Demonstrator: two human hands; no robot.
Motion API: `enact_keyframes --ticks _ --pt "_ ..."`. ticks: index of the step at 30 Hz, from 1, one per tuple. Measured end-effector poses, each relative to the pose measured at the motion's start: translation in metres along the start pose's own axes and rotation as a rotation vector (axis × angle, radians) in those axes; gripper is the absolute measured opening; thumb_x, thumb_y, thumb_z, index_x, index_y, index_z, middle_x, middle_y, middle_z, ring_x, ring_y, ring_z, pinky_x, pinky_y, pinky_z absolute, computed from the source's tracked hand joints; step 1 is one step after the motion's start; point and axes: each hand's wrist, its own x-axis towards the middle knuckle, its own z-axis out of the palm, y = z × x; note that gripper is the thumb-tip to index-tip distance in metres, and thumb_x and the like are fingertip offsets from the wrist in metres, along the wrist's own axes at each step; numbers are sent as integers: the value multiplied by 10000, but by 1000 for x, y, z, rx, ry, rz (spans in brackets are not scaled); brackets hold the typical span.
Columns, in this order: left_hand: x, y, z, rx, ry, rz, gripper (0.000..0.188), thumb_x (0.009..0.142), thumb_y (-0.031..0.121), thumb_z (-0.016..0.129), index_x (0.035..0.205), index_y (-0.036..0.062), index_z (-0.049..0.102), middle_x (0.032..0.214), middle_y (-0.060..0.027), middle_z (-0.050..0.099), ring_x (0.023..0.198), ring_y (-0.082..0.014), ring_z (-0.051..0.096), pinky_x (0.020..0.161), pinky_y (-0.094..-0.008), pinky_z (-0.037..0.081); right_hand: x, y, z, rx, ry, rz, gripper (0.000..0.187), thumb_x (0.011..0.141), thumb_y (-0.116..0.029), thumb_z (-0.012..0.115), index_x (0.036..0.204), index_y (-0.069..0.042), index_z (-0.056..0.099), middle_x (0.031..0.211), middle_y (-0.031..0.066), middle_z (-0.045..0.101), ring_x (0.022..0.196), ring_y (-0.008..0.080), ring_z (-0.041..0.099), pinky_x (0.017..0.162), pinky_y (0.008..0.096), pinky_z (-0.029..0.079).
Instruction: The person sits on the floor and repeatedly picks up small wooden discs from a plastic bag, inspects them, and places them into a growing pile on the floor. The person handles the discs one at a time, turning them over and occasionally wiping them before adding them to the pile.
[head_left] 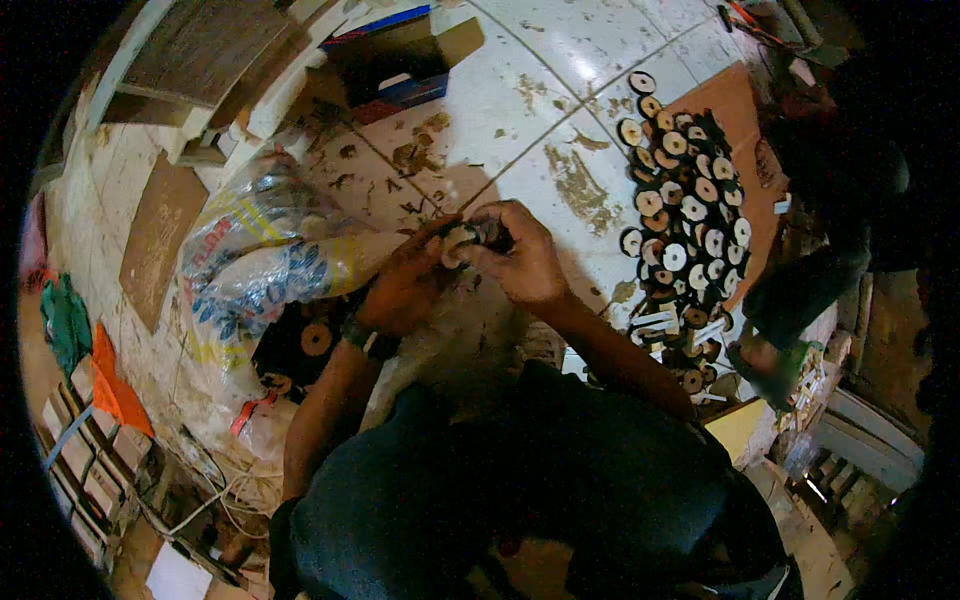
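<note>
The left hand and right hand were close together, fingers curled inward; the left forearm and right forearm slanted in from the near side.

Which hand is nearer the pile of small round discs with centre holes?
The right hand: it is left of the pile of discs. The left hand is farther left.

Head cam (L of fisheye pr): looks dn from wearer's head over lap; L hand & R hand close, nr ctr; tiled flr farther, edges bent.
</note>
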Motion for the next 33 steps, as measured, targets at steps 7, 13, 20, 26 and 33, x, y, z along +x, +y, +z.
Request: enact_keyframes --ticks 7,13,20,26,33 --pt "-4 -3 4 -699 -158 -289 439 953 277 530 1320 42 476 1339 -143 492 1085 -236 586 863 -368 489 24 65 -64 -61 -3 124 265 810 -105 740 1045 -25 650 869 23 653 827 111 586 753 273 485" --pt "-70 -11 -23 -130 43 -493 357 896 314 585 1120 37 619 952 -163 683 852 -243 670 700 -380 519 88 129 -232 -904 537 111 344 781 -217 705 1063 -34 636 888 175 690 784 314 678 691 391 530" --pt "-110 -44 -20 770 50 -203 348 829 253 629 1113 53 614 809 -173 663 744 -320 650 678 -436 512 106 131 -193 -1244 494 -153 322 843 -171 564 1131 -27 576 1061 226 584 941 355 602 772 463 508" --pt "-101 -53 0 802 27 -176 390 834 257 637 1162 55 576 899 -160 647 801 -308 637 701 -423 510 111 128 -31 -771 20 -432 261 837 -96 608 1097 -81 606 1040 164 600 958 344 603 782 432 504" --pt "-89 -45 19 747 10 -194 446 840 262 646 1220 57 532 1005 -146 629 868 -295 623 727 -408 508 96 125 -6 -756 70 -307 298 866 -180 600 1131 -52 555 1067 178 568 896 356 605 740 433 524"
